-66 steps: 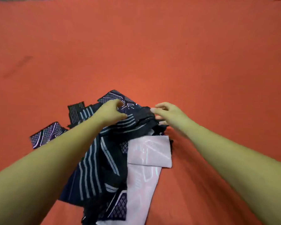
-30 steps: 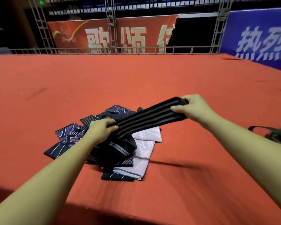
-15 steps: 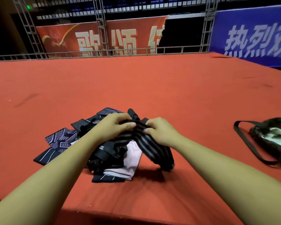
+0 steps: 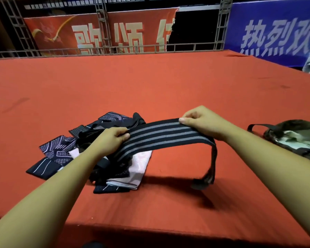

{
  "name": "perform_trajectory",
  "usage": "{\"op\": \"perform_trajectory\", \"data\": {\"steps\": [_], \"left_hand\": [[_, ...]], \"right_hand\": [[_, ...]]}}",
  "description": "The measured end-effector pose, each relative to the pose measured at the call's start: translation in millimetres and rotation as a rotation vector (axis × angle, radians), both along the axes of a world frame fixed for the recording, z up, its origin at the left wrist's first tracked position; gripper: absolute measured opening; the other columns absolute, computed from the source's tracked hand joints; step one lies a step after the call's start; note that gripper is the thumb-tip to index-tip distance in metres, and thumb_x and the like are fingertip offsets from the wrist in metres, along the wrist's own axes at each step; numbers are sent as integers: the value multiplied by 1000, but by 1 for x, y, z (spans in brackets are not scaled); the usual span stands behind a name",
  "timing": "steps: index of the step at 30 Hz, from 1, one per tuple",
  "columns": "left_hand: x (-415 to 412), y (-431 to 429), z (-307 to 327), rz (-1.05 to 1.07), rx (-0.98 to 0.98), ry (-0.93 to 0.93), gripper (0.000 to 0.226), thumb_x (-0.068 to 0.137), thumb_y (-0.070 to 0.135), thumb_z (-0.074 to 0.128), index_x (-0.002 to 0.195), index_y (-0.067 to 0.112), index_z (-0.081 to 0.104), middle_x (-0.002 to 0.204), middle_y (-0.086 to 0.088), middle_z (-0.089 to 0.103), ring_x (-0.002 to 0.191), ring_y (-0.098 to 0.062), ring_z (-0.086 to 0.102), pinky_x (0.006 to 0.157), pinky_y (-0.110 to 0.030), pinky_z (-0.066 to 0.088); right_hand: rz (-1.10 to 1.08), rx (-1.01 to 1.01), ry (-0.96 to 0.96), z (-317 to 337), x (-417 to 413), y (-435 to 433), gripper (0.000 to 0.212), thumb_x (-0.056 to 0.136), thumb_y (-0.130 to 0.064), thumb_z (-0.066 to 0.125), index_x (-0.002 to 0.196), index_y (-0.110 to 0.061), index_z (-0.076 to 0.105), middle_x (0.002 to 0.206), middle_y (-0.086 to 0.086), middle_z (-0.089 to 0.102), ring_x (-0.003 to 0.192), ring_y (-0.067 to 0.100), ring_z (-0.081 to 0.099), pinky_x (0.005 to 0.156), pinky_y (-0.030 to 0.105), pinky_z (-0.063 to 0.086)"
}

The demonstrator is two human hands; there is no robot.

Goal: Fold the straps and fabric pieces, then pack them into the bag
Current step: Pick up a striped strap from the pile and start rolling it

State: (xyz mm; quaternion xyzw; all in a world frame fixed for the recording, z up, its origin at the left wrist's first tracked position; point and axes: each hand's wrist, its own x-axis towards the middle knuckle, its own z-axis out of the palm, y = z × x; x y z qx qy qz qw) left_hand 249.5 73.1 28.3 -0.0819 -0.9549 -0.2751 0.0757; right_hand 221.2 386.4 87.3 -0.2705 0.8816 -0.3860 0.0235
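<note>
Black grey-striped strap (image 4: 161, 135) runs nine to three o'clock between our grips, left hand (image 4: 109, 142) and right hand (image 4: 206, 122) each pinching it above the worktop (image 4: 150, 83); the camouflage bag (image 4: 297, 126) lies at three, nearer our right.

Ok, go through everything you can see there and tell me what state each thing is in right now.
striped strap: unfolded, stretched between both hands, one end hanging below the right hand.
left hand: grips the striped strap.
right hand: pinches the striped strap.
fabric pile: jumbled heap on the table, unpacked.
bag: lying on the table, apparently open, something pale inside.
</note>
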Motion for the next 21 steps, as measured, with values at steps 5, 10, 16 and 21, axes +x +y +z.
{"op": "perform_trajectory", "data": {"steps": [5,10,16,21], "left_hand": [[-5,-7,-13,175,82,17,15,99,19,55,101,14,69,91,2,67,92,-19,60,77,-28,37],[5,-13,-48,191,-130,-108,14,97,21,58,94,13,69,82,-5,64,91,-29,63,73,-30,37],[17,24,-48,-140,-172,-145,77,80,46,77,145,24,42,147,6,44,136,-13,40,112,-29,32],[42,108,-12,-442,251,-260,49,88,33,73,132,29,53,124,31,56,114,18,49,95,-5,36]], "right_hand": [[153,264,-501,-2,13,14,22,82,-27,78,96,-10,73,87,6,76,76,16,70,70,28,57],[136,432,-735,-68,21,44,13,82,-7,75,94,-12,71,89,7,75,78,17,70,71,27,55],[192,340,-593,-40,23,47,21,86,-14,74,106,-8,69,103,14,74,89,21,69,81,39,56],[333,334,-474,3,42,7,20,86,-18,74,102,-7,70,89,5,73,78,12,68,71,27,54]]}}
